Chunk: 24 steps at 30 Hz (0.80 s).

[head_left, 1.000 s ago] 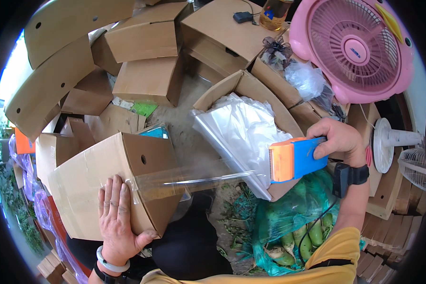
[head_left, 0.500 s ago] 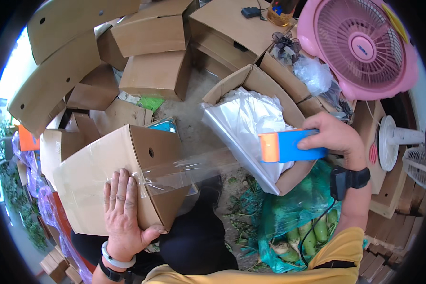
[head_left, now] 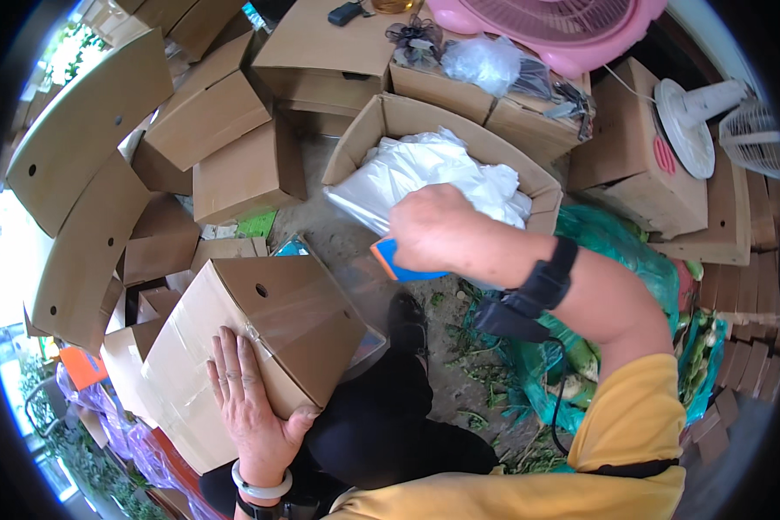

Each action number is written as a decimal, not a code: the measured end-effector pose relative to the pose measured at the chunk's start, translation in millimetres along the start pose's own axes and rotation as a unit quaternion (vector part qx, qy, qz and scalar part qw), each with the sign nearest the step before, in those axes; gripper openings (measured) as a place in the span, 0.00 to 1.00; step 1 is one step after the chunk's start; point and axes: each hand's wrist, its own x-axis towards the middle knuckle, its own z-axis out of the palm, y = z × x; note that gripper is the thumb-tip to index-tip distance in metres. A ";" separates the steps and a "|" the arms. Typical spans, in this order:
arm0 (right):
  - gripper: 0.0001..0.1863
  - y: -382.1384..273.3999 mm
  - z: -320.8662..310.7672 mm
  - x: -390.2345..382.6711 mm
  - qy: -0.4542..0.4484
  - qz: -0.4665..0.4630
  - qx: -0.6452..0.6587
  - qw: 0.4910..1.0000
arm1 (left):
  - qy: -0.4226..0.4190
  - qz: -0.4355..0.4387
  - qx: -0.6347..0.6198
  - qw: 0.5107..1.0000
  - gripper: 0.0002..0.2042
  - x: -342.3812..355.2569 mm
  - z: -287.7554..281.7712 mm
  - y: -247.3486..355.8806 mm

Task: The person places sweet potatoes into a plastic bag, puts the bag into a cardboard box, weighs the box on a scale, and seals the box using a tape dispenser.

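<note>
A closed brown cardboard box [head_left: 260, 338] rests on my lap, tilted, with a round hole in its side. My left hand [head_left: 250, 407] lies flat on its top, fingers spread, next to a strip of clear tape. My right hand [head_left: 442, 230] grips a blue and orange tape dispenser [head_left: 390, 258] just right of the box's upper corner. Clear tape [head_left: 355, 303] runs from the dispenser down over the box's side.
An open carton [head_left: 368, 130] lined with white plastic sits behind my right hand. Folded and stacked cartons [head_left: 208, 121] fill the left and back. A pink fan [head_left: 563, 26] and a white fan [head_left: 702, 104] stand at the back right; green bags of vegetables [head_left: 633, 260] lie right.
My right hand has brought the dispenser in from the right toward the box, shortening the stretched tape. The view has tilted down. My left hand stays flat on the box.
</note>
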 end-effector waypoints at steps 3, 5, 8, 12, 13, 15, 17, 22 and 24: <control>0.15 -12.9 16.2 5.8 -0.032 0.002 0.032 0.999 | -0.013 0.000 0.001 1.000 0.50 -2.4 1.1 0.1; 0.15 -18.9 17.8 10.5 -0.049 0.021 0.049 0.997 | -0.012 0.008 0.002 1.000 0.49 -0.4 0.3 -0.7; 0.15 -28.0 21.2 18.2 -0.054 0.030 0.042 0.997 | -0.015 0.006 0.007 1.000 0.49 -0.8 -0.2 -0.8; 0.14 -41.7 25.2 24.3 -0.082 0.025 0.033 0.996 | -0.015 0.008 0.005 1.000 0.49 -2.7 0.5 -4.4; 0.14 -46.0 24.8 25.1 -0.093 0.032 0.027 0.995 | -0.011 0.009 0.003 1.000 0.49 -2.3 0.0 -4.6; 0.14 -49.5 22.1 26.5 -0.121 0.049 0.000 0.991 | -0.018 0.009 0.004 1.000 0.49 -2.1 -0.4 -4.5; 0.16 -43.3 21.7 27.3 -0.070 0.060 -0.001 0.996 | -0.014 0.012 0.000 1.000 0.48 -1.9 -0.1 -4.4; 0.18 -30.4 -5.8 25.0 -0.112 0.097 -0.054 0.987 | -0.019 0.013 0.004 1.000 0.47 -0.4 -3.1 -3.6; 0.20 -16.9 -16.7 10.6 -0.104 0.104 -0.039 0.988 | -0.014 0.013 -0.005 1.000 0.46 0.6 -5.4 -4.3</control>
